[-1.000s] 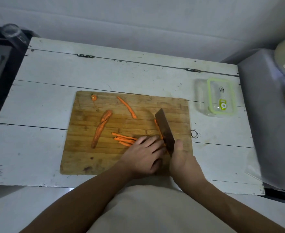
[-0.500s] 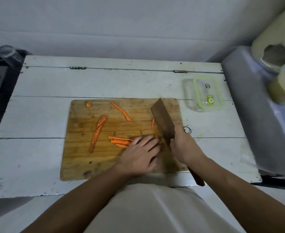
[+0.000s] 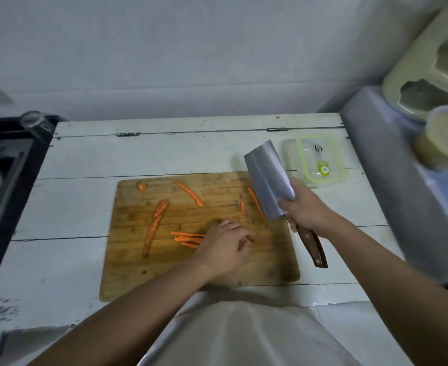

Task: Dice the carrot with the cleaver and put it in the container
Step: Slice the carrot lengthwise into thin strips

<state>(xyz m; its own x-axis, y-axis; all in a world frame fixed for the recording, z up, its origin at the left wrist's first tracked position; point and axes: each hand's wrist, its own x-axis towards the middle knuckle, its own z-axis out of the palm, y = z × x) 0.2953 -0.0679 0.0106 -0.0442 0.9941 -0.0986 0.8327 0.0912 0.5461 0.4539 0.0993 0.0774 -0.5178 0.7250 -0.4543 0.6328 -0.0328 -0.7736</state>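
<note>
A wooden cutting board (image 3: 164,270) lies on the white table. On it are a long carrot piece (image 3: 155,224), a curved carrot strip (image 3: 188,192), a small carrot end (image 3: 141,186) and a bunch of thin carrot sticks (image 3: 187,238). My left hand (image 3: 224,245) rests on the board with curled fingers over the right ends of those sticks. My right hand (image 3: 306,211) grips the cleaver (image 3: 267,180) where blade meets wooden handle, lifted above the board's right edge with the flat of the blade showing. Two more thin carrot strips (image 3: 254,200) lie beside the blade.
A clear container with a green-rimmed lid (image 3: 320,161) stands on the table (image 3: 85,159) behind the board's right corner. A grey covered surface (image 3: 391,165) with tubs borders the right. A dark sink area with a glass (image 3: 35,125) lies to the left.
The cleaver has risen off the board and tilted so its flat side faces up, moving right and back toward the container. My left hand's fingers have curled in over the sticks.
</note>
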